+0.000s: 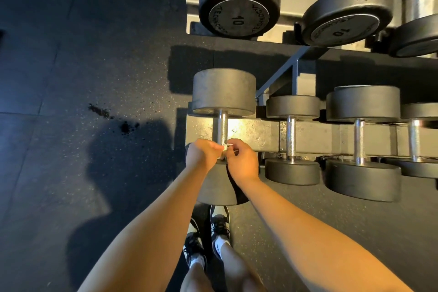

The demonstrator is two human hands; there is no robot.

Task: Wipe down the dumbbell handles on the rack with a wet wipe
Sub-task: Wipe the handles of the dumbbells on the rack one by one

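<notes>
Twelve o'clock: upper dumbbell point(239, 5) reads "TECHNOGYM 10". Left hand point(203, 156) and right hand point(243, 163) pinch the wet wipe point(224, 151) on the leftmost lower handle point(221, 128); sneakers point(219, 223) at six.

Grey dumbbells point(224, 92); silver handles point(222, 129); speckled black floor point(94, 66)

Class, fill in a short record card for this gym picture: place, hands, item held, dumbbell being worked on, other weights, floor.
place: dumbbell rack on a dark floor
hands: left hand and right hand meet at the near end of one handle
item held: small white wet wipe, pinched by both hands
dumbbell: leftmost handle of the lower row
other weights: three more in that row; upper dumbbell marked 10
floor: dark spots left of the rack
</notes>
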